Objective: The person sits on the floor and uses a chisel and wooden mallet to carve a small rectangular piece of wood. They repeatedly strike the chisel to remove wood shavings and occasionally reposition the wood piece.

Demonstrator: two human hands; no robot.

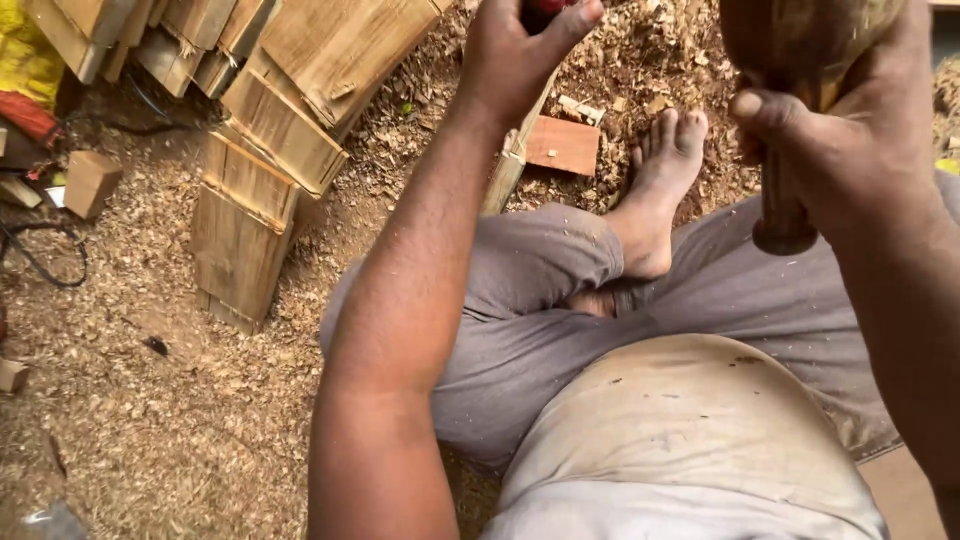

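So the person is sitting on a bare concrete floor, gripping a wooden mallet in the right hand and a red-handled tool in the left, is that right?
Not quite. The head view shows the floor covered in wood shavings and sawdust, not bare concrete. The rest holds: the right hand grips a wooden mallet, and the left hand holds a red-handled tool.

Grey trousers (540, 300) and a stained off-white shirt (680, 440) were worn. A dark brown wooden mallet (790, 60) and a red-handled tool (540, 10) were seen. Tan planks (270, 130), a reddish-brown block (563, 145) and pale yellowish sawdust (150, 400) were shown.
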